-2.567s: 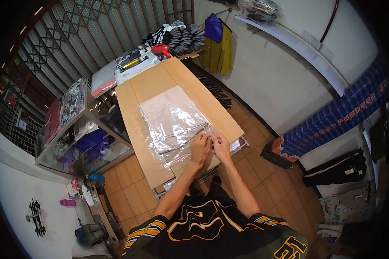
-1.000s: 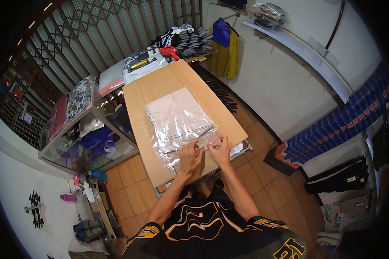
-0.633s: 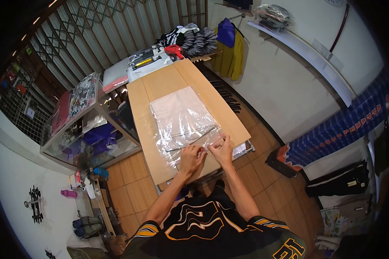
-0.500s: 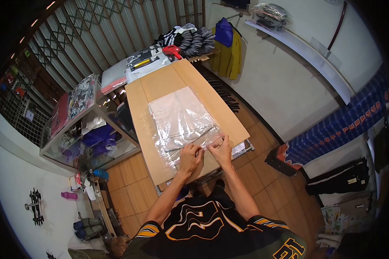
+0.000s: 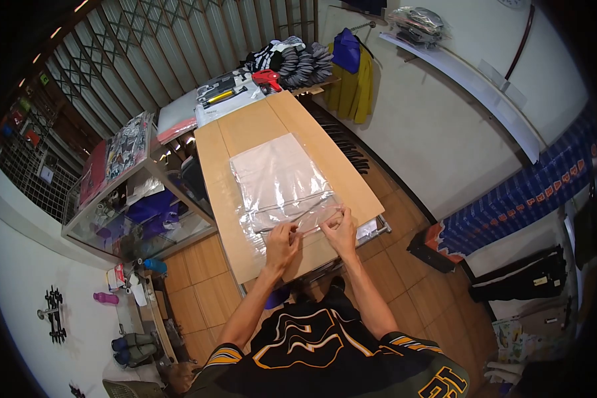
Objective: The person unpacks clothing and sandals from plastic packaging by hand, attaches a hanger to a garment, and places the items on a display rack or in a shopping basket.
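Observation:
On the wooden tabletop (image 5: 225, 142) lies a folded pale pink garment (image 5: 275, 166) inside a clear plastic bag (image 5: 252, 219). The bag's open-looking, wrinkled near edge faces me. My left hand (image 5: 282, 247) is at the left part of that edge, fingers closed in a pinch on the plastic. At the bag's near right corner, my right hand (image 5: 339, 232) pinches the film between thumb and fingers. A strip of the edge stretches between both hands. The garment lies flat beyond my fingers.
At the table's far end lie a red tape dispenser (image 5: 265, 81), a yellow-and-black tool (image 5: 220, 98) and bundled dark garments (image 5: 298, 63). A glass display case (image 5: 139, 212) stands to the left. Stacked blue boxes (image 5: 511, 199) line the right wall, below a white shelf (image 5: 471, 86).
My left hand has shifted slightly left along the bag's near edge, widening the gap between my hands. My right hand stays at the near right corner.

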`<state>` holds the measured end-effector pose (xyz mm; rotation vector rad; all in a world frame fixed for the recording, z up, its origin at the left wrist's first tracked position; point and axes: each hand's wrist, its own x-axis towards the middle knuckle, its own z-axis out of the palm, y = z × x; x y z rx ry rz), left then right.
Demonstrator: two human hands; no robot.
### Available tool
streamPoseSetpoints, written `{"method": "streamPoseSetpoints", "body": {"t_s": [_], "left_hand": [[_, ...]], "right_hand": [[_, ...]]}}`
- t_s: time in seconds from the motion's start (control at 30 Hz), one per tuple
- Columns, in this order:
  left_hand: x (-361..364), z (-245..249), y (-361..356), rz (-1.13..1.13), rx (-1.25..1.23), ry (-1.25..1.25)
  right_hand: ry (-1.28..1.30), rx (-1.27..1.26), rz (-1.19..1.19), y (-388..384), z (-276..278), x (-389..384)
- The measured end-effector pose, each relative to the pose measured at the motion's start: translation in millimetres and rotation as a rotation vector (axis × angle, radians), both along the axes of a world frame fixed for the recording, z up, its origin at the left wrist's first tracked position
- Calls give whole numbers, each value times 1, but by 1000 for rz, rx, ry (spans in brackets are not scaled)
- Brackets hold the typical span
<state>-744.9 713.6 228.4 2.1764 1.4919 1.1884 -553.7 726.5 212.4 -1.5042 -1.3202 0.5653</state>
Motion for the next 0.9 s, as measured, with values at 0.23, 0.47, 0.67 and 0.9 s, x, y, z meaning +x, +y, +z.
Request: {"method": "streamPoseSetpoints", "body": {"t_s": [0.23, 0.47, 0.67, 0.9], "left_hand": [[-18, 11, -6, 102, -33, -157], [-31, 34, -1, 99, -20, -196], [-43, 7, -31, 87, -179, -58], [-57, 35, -11, 205, 38, -195]], "right_hand": [[21, -28, 62, 3, -8, 2], [38, -57, 29, 0, -4, 2], [79, -30, 42, -2, 4, 0], [32, -94, 33, -2, 2, 2]]}}
